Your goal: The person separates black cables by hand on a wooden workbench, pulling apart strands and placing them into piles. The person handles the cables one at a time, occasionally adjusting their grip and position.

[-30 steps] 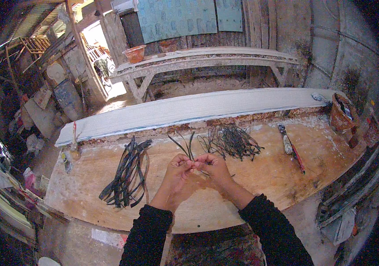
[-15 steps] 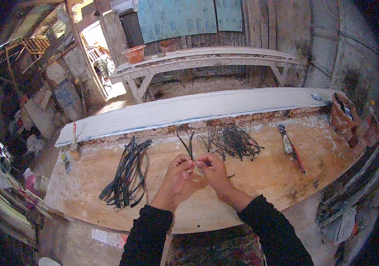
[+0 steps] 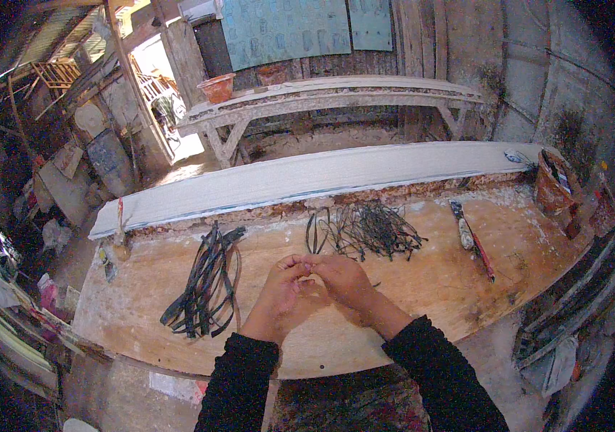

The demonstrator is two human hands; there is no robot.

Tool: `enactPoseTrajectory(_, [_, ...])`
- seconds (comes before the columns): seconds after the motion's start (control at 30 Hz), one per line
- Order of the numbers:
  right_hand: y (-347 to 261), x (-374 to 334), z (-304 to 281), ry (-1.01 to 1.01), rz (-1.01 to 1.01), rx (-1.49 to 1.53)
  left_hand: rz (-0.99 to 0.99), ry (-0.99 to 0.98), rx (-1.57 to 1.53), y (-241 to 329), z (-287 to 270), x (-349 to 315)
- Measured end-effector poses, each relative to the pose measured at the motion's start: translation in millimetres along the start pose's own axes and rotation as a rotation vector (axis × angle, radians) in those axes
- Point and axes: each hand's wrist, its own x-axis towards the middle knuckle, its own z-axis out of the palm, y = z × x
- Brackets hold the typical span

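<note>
My left hand (image 3: 281,286) and my right hand (image 3: 343,279) meet over the middle of the wooden board (image 3: 336,345), fingertips pinched together. Between them they grip a thin black strip (image 3: 310,235), which bends in a narrow loop beyond the fingers. My fingers hide its ends. To the left lies a bundle of flat black strips (image 3: 203,284). A tangled heap of thinner, knotted-looking black strips (image 3: 383,232) lies just beyond my right hand.
On the right of the board are a dark-and-white tool (image 3: 464,227) and a red-handled one (image 3: 485,261). A long white plank (image 3: 307,173) runs behind, with an orange bucket (image 3: 557,186) at its right end. A whitish bench (image 3: 336,97) stands farther back.
The strip's two ends stood apart in a V; now it curves as a loop beyond my fingers. My right hand has turned and closed in against the left.
</note>
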Motion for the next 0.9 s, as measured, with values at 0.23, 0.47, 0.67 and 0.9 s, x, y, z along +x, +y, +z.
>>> enactPoseTrajectory(0.23, [-3.0, 1.7, 0.5, -0.146, 0.319, 0.318, 0.03, -0.017, 0.128, -4.0, -15.7, 7.9])
enactPoseTrajectory(0.47, [-8.6, -1.5, 4.1, -0.008, 0.445, 0.266, 0.132, 0.051, 0.22, 0.1, -3.1, 3.5])
enactPoseTrajectory(0.67, [-14.2, 4.5, -1.6, -0.08, 0.493, 0.223, 0.099, 0.113, 0.15, -3.5, 2.0, -0.7])
enactPoseTrajectory(0.9, [-2.5, -6.7, 12.2, 0.004, 0.623, 0.363, 0.21, 0.178, 0.396, -2.7, 6.9, 1.9])
